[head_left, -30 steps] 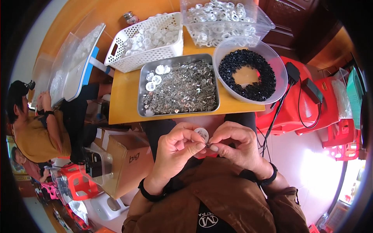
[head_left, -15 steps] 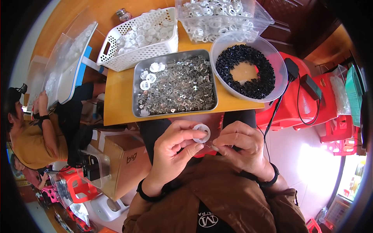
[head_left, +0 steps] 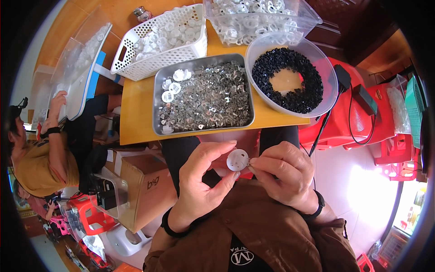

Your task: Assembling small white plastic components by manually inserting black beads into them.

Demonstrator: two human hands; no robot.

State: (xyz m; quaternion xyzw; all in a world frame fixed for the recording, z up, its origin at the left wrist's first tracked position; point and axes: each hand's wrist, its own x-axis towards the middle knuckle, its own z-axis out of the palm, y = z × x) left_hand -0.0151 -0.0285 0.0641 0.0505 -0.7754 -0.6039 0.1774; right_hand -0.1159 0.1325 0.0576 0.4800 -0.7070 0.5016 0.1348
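Observation:
A small white round plastic part with holes in its face is between my hands, over my lap. My right hand pinches it at its right edge, thumb and forefinger closed. My left hand is on its other side, forefinger and thumb spread apart; the thumb tip is close to the lower rim. Beyond my hands a metal tray is filled with tiny metal pieces. Several similar white round parts lie along the tray's left side.
Behind the tray stand a white perforated basket and a clear bin of white parts. A clear bowl of small black pieces is at right, near red stools. A cardboard box and another person are at left.
My left forefinger has lifted off the white part and spread from the thumb. The part has turned its face more toward me. My right fingers have moved up to its edge.

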